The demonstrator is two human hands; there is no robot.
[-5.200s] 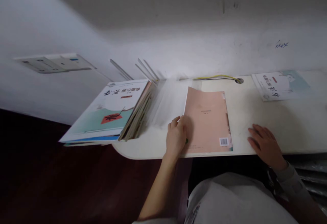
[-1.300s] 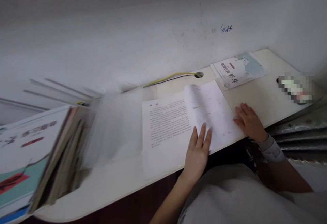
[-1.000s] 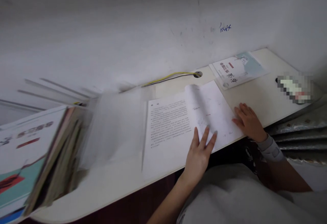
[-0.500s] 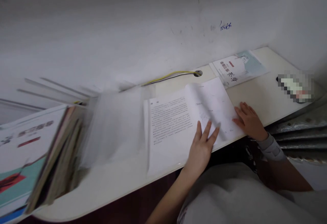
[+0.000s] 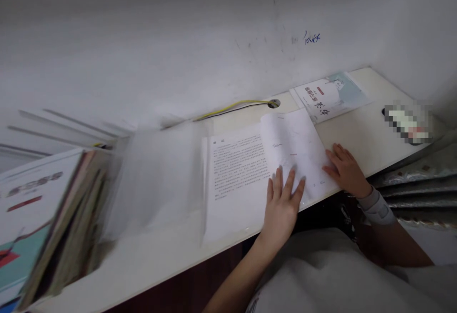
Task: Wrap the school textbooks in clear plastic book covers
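Observation:
An open book (image 5: 235, 213) lies on the desk, its left page full of printed text and its right page (image 5: 300, 141) bulging near the spine. My left hand (image 5: 282, 208) rests on the lower part of the book by the spine, fingers spread. At the book's right edge, my right hand (image 5: 348, 172) lies with its fingers stretched out and its thumb by the page; a grey band is on that wrist. To the left of the book are clear plastic sheets (image 5: 153, 184), blurred and see-through.
A stack of books (image 5: 67, 217) stands at the desk's left end. Another book (image 5: 332, 95) in a clear cover lies at the back right. A pixelated object (image 5: 409, 122) sits at the right end of the white desk (image 5: 160, 260). A yellow cable (image 5: 232, 106) runs into a hole by the wall.
My left hand's fingers have spread a little more on the book, and the right page looks flatter. My right hand stays by the book's edge. The view has shifted slightly.

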